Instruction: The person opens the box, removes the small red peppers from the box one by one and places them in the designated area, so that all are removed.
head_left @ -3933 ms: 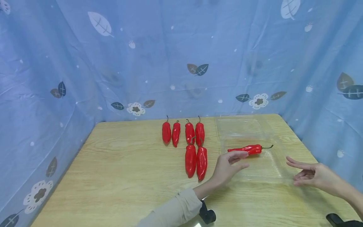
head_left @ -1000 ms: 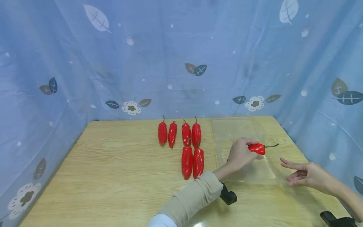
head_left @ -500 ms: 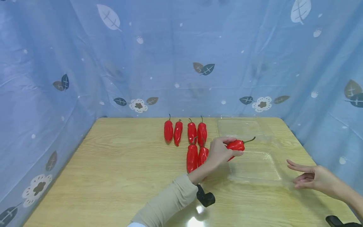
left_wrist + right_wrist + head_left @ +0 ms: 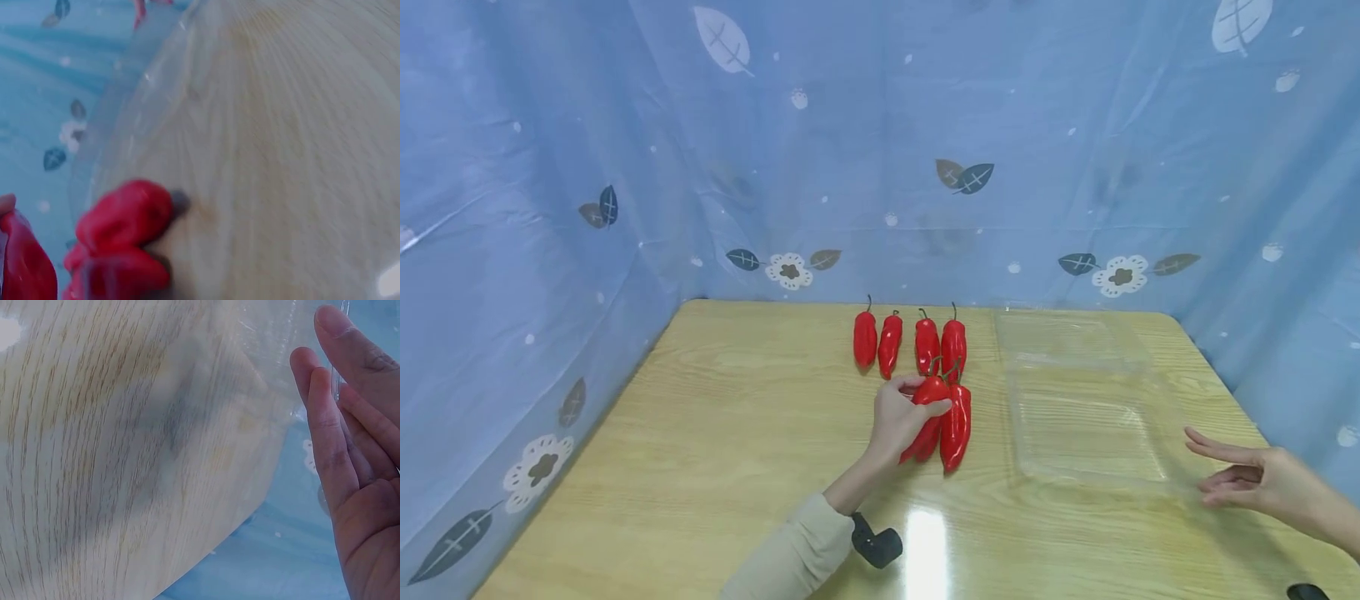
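Note:
My left hand (image 4: 895, 423) pinches a red chili pepper (image 4: 931, 390) between thumb and fingers, above the two front peppers. The held pepper (image 4: 28, 265) also shows at the lower left of the left wrist view. One front red pepper (image 4: 957, 429) lies just right of it; the other, beneath, is mostly hidden. Behind them, several red peppers (image 4: 865, 340) lie in a row, stems away from me. My right hand (image 4: 1262, 479) hovers by the right side of a clear plastic container (image 4: 1090, 477), fingers loosely extended, holding nothing.
The clear container has two shallow sections, one behind the other, on the right of the wooden table (image 4: 700, 467). A blue patterned curtain (image 4: 850, 125) encloses the back and sides. Black wrist camera mounts (image 4: 877, 546) stick out under the arms.
My left hand has gripped the pepper in the container, lifted it out and carried it left to the other peppers. The right hand has kept its place beside the container.

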`<state>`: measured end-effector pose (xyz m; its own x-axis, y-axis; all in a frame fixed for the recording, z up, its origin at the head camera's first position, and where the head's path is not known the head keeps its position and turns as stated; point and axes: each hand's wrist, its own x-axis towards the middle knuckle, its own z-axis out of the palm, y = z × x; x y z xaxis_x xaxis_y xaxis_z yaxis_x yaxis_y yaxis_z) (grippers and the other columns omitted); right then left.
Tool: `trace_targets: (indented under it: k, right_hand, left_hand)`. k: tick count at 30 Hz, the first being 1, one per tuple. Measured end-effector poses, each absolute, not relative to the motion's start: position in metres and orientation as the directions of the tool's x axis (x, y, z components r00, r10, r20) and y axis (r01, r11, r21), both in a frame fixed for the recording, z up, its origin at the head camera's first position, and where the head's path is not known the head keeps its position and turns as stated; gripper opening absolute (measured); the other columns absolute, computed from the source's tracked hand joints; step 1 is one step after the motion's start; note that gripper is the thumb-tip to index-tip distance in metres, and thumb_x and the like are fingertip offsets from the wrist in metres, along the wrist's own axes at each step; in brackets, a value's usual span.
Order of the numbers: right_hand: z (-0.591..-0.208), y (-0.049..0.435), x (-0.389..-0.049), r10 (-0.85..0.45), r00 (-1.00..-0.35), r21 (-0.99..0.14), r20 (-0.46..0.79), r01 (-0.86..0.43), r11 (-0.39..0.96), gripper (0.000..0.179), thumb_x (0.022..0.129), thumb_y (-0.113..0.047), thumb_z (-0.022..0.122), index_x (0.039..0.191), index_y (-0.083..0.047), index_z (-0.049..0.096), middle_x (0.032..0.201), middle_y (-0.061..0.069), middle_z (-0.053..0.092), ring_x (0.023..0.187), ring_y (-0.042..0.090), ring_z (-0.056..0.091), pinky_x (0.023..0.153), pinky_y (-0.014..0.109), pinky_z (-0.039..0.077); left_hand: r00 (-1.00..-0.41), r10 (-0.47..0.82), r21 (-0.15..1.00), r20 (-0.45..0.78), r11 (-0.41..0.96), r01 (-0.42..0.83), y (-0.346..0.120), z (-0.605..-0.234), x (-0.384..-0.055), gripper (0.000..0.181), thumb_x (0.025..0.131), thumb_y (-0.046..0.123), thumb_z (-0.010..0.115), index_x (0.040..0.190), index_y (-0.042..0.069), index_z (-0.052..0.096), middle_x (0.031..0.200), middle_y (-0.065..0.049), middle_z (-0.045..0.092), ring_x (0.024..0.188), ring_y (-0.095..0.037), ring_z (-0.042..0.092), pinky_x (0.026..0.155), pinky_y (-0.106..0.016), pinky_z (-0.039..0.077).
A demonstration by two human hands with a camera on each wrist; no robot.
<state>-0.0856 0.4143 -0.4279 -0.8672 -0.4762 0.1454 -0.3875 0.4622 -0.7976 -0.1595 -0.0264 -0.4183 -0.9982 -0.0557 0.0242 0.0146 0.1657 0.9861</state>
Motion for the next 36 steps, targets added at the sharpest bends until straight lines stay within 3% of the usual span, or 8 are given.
trace_targets:
  k: [5, 14, 30, 36]
  right_hand:
    - [-0.429, 0.417, -0.085, -0.475, -0.866, -0.78, 0.158, -0.404, 0.478, 0.083, 0.076, 0.015, 0.069, 0.142, -0.03, 0.045, 0.132, -0.037, 0.044, 0.083, 0.005, 0.068, 0.065, 0.015, 0.052]
    - [-0.431, 0.415, -0.086, -0.477, -0.865, -0.776, 0.158, -0.407, 0.481, 0.084, 0.076, 0.014, 0.069, 0.143, -0.031, 0.044, 0.128, -0.036, 0.048, 0.082, 0.004, 0.068, 0.064, 0.015, 0.052]
    - [-0.428, 0.412, -0.084, -0.442, -0.885, -0.764, 0.148, -0.386, 0.517, 0.086, 0.075, 0.012, 0.071, 0.143, -0.032, 0.044, 0.121, -0.035, 0.053, 0.079, 0.004, 0.068, 0.063, 0.015, 0.052]
    - [-0.429, 0.414, -0.083, -0.45, -0.879, -0.765, 0.155, -0.395, 0.508, 0.084, 0.075, 0.013, 0.07, 0.141, -0.034, 0.045, 0.127, -0.036, 0.047, 0.08, 0.003, 0.068, 0.062, 0.016, 0.052]
  left_hand:
    - [-0.982, -0.175, 0.995, -0.071, 0.052, -0.081, -0.041, -0.428, -0.159, 0.049, 0.075, 0.014, 0.08, 0.115, -0.003, 0.056, 0.106, -0.012, 0.058, 0.097, -0.025, 0.058, 0.08, -0.035, 0.054]
    - [-0.881, -0.423, 0.976, -0.214, -0.123, -0.178, -0.051, -0.439, -0.172, 0.048, 0.076, 0.014, 0.081, 0.116, 0.001, 0.058, 0.107, -0.013, 0.058, 0.1, -0.027, 0.058, 0.086, -0.036, 0.053]
    - [-0.846, -0.503, 0.983, -0.178, -0.053, -0.175, -0.056, -0.455, -0.193, 0.045, 0.076, 0.011, 0.082, 0.114, 0.002, 0.06, 0.111, -0.015, 0.061, 0.104, -0.03, 0.058, 0.088, -0.04, 0.052]
    - [-0.843, -0.523, 0.989, -0.124, 0.005, -0.149, -0.053, -0.46, -0.197, 0.047, 0.075, 0.011, 0.082, 0.115, 0.001, 0.059, 0.114, -0.015, 0.061, 0.107, -0.031, 0.057, 0.088, -0.041, 0.052]
